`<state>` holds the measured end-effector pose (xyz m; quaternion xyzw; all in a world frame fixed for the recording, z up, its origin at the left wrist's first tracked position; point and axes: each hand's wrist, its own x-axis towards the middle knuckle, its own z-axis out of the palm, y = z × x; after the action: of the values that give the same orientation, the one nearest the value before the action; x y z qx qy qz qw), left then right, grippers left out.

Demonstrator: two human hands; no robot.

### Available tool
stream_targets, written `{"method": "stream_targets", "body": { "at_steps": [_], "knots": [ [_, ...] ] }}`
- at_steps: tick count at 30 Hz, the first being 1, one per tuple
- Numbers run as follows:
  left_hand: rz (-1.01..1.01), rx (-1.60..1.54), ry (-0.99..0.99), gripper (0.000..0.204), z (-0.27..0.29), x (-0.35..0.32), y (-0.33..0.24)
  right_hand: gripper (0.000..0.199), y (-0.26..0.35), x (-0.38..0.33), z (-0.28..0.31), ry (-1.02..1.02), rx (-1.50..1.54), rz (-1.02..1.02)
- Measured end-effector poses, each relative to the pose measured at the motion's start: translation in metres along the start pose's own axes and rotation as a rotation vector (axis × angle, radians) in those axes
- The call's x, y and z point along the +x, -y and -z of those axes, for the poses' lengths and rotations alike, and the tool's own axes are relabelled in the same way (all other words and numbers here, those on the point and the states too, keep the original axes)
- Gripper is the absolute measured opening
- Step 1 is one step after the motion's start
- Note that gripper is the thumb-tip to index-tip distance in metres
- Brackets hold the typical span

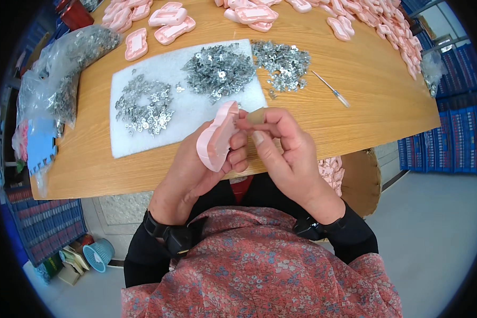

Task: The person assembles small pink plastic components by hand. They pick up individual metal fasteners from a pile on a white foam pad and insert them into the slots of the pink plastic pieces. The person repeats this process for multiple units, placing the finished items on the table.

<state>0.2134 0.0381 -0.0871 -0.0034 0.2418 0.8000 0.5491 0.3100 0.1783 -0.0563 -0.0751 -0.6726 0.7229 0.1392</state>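
Left hand [188, 153] grasps a pale-pink wavy-walled plastic shell [218, 138], its fingers wrapped round the underside, near the centre of the view and over the near edge of the wooden table [381, 108]. Right hand [291, 159], at the shell's 3 o'clock side, has thumb and index finger bent in at the shell's upper end; a tan covering [256, 116] sits on a finger, and whether they pinch a small part cannot be told. Toward 1 o'clock lie loose silvery metal pieces [286, 64]; at 2 o'clock, a slim tool [342, 99]. Good work here seems to call for a steady left grip and light, precise right fingertips. Tilted on edge, the shell turns its hollow toward 3 o'clock; its long axis runs from just short of 1 to just short of 7.
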Motion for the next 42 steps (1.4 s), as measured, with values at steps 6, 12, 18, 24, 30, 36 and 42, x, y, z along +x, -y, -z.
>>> {"method": "stream_targets", "body": {
  "at_steps": [6, 12, 18, 24, 30, 36, 42],
  "knots": [
    [-0.124, 0.313, -0.227, 0.037, -0.008, 0.003, 0.007, 0.038, -0.01, 0.002, 0.006, 0.087, -0.781, 0.54],
    [-0.275, 0.543, -0.157, 0.039, -0.007, 0.003, 0.015, 0.042, -0.002, -0.005, 0.007, -0.055, -0.718, 0.443],
    [-0.169, 0.654, -0.061, 0.048, -0.003, -0.01, 0.001, 0.029, 0.001, -0.015, 0.047, 0.076, -0.124, -0.124],
    [0.324, 0.761, 0.207, 0.058, -0.009, -0.024, -0.019, 0.029, 0.017, -0.011, 0.026, 0.374, -0.368, -0.098],
    [0.185, 0.555, 0.15, 0.067, 0.022, -0.047, -0.014, 0.019, 0.004, 0.024, 0.022, 0.12, -0.594, 0.106],
    [0.058, 0.326, 0.047, 0.068, 0.035, -0.06, -0.008, 0.018, -0.008, 0.064, 0.007, 0.107, -0.948, 0.275],
    [-0.053, 0.239, 0.046, 0.055, 0.039, -0.054, -0.013, 0.02, -0.015, 0.061, 0.01, 0.076, -0.958, 0.187]
  ]
}}
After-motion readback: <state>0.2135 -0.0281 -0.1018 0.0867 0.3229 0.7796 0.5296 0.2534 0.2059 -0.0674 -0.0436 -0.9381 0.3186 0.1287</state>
